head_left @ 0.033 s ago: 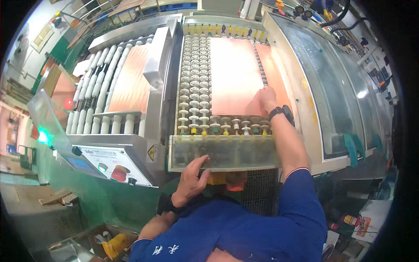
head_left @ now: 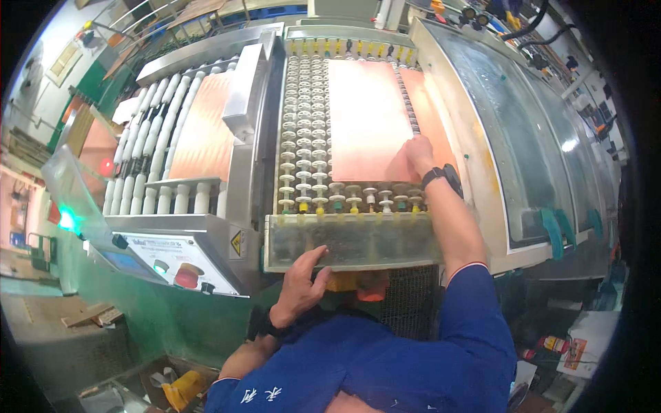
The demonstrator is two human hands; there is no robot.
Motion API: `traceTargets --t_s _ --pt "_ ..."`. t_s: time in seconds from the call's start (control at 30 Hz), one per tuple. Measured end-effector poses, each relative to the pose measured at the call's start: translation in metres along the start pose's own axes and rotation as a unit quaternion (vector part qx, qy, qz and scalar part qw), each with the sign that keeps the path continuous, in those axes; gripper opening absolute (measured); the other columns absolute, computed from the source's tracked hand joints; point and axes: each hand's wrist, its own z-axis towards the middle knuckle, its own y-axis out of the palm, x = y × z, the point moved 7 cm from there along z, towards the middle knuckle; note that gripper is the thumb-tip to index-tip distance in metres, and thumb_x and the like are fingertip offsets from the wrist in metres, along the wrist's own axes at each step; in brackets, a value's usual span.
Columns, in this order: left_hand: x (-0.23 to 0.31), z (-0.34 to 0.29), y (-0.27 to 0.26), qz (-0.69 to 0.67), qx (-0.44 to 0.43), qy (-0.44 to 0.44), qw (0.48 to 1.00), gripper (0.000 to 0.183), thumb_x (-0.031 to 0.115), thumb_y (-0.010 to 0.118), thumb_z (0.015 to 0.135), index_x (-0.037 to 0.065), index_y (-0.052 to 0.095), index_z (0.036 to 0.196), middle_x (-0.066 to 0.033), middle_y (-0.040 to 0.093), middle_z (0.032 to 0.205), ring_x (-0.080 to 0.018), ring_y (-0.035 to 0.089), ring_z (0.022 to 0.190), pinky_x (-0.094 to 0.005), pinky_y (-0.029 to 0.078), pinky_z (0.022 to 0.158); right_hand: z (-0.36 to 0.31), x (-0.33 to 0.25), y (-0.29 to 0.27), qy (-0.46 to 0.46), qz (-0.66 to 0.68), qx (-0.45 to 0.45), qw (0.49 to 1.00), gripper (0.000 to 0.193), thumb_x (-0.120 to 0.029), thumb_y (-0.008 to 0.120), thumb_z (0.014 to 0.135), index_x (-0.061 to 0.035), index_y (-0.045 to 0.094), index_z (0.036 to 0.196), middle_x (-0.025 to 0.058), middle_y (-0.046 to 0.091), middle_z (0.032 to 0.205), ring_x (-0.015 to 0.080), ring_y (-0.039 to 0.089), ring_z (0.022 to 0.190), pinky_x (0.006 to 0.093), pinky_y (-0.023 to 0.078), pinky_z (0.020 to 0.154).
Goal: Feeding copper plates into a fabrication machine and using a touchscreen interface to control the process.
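A flat copper sheet [head_left: 368,120] lies on rows of white wheel rollers [head_left: 301,138] in the middle conveyor bed. At its lower right corner is my right hand [head_left: 417,155], fingers curled and closed at the sheet's edge; the fingertips are partly hidden. A second copper sheet [head_left: 428,110] lies to the right, partly under the machine's side, with a dark wheeled shaft showing between the two. My left hand [head_left: 301,286] is at the bed's front wall [head_left: 344,241], fingers apart and thumb out, holding nothing.
Leftward, another copper sheet [head_left: 204,131] rests on thick white rollers [head_left: 160,131] behind a metal housing [head_left: 246,96]. A control panel [head_left: 172,261] with a red knob faces me. To the right stand glass-covered tanks [head_left: 489,124]. A cardboard box [head_left: 155,385] holds a yellow item at lower left.
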Motion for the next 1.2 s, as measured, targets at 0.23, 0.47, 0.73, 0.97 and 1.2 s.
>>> traceTargets --t_s 0.23,0.47,0.73,0.97,1.2 --pt "-0.003 -0.002 -0.001 0.029 -0.007 0.002 1.000 0.044 0.009 0.067 0.090 -0.001 0.058 0.132 -0.0201 0.067 0.121 -0.0356 0.066 0.112 -0.0409 0.052 0.097 -0.006 -0.025 -0.005 -0.104 -0.105 0.035 0.988 0.031 -0.019 0.055 0.083 0.0039 0.072 0.096 0.0311 0.070 0.102 0.0454 0.067 0.100 0.0499 0.054 0.091" --pt "0.000 -0.003 -0.001 0.034 -0.010 0.000 0.999 0.043 0.008 0.066 0.091 -0.002 0.058 0.132 -0.0201 0.067 0.122 -0.0327 0.067 0.112 -0.0389 0.053 0.097 -0.003 -0.016 -0.011 -0.107 -0.153 0.035 0.982 0.036 -0.023 0.057 0.085 0.0054 0.070 0.103 0.0297 0.070 0.103 0.0454 0.067 0.101 0.0486 0.055 0.091" --pt "0.000 0.000 0.001 0.020 -0.003 -0.008 1.000 0.043 0.008 0.067 0.089 -0.001 0.058 0.130 -0.0219 0.067 0.119 -0.0397 0.064 0.111 -0.0429 0.051 0.096 -0.066 -0.066 -0.030 -0.096 -0.305 0.037 0.947 0.044 -0.035 0.062 0.089 -0.0007 0.067 0.116 0.0263 0.067 0.112 0.0412 0.063 0.112 0.0509 0.052 0.094" --pt "0.001 0.001 0.002 0.046 -0.005 -0.003 0.999 0.043 0.009 0.067 0.089 -0.001 0.058 0.130 -0.0229 0.067 0.117 -0.0405 0.064 0.110 -0.0438 0.051 0.096 -0.084 -0.086 -0.014 -0.184 -0.273 -0.063 0.942 0.054 -0.049 0.065 0.089 -0.0024 0.068 0.116 0.0231 0.062 0.127 0.0382 0.056 0.125 0.0489 0.047 0.102" --pt "-0.002 0.000 0.004 0.038 -0.009 -0.006 0.999 0.043 0.008 0.067 0.089 -0.001 0.058 0.130 -0.0221 0.067 0.117 -0.0394 0.064 0.110 -0.0439 0.051 0.095 -0.081 -0.086 -0.015 -0.162 -0.263 -0.090 0.947 0.048 -0.045 0.062 0.092 -0.0031 0.069 0.114 0.0233 0.064 0.124 0.0361 0.056 0.125 0.0477 0.043 0.108"
